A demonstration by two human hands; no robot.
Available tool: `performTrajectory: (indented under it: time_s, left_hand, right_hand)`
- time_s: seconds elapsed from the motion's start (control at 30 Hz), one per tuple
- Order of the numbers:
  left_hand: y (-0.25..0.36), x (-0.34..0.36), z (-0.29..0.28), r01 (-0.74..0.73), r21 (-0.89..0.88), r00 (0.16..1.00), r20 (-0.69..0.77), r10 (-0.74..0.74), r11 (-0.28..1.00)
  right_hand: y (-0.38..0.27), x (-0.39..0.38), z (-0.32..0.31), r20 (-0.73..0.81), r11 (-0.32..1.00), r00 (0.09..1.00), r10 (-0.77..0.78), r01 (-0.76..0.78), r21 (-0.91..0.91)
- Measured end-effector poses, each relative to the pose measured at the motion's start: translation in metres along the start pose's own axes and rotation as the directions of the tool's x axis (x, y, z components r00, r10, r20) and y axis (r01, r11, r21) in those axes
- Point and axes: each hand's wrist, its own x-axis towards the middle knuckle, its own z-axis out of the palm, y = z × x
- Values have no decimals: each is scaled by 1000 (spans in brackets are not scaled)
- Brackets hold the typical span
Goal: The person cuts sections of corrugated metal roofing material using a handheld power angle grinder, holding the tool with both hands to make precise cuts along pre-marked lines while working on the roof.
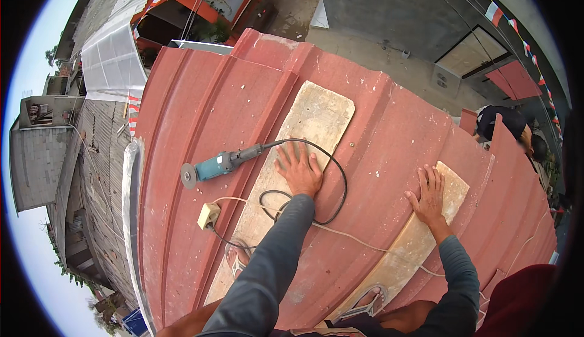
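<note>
My left hand lies flat, fingers spread, on a worn wooden plank that runs over the ribs of a red metal roof. Further right, my right hand rests with fingers stretched out on the upper part of a second plank. Neither hand holds anything. A teal angle grinder with a round disc lies on the roof left of my left hand. Its black cord loops around that hand. A pale socket block with a black plug in it sits lower left.
Both my sandalled feet stand on the planks. A pale extension cable crosses between them. Beyond the roof's far edge, the ground lies well below. Another person is bent over at the right edge. Grey corrugated roofing adjoins on the left.
</note>
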Motion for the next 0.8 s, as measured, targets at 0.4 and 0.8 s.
performTrajectory:
  time_s: [0.4, 0.8]
  left_hand:
    - [-1, -1, 6, -15, 38, 1000, 17, 14, 999]
    - [0, 2, 9, -19, 47, 1000, -11, 19, 999]
  right_hand:
    - [1, -1, 2, -58, 998, 998, 26, -23, 53]
    - [1, 0, 1, -82, 998, 996, 24, -19, 59]
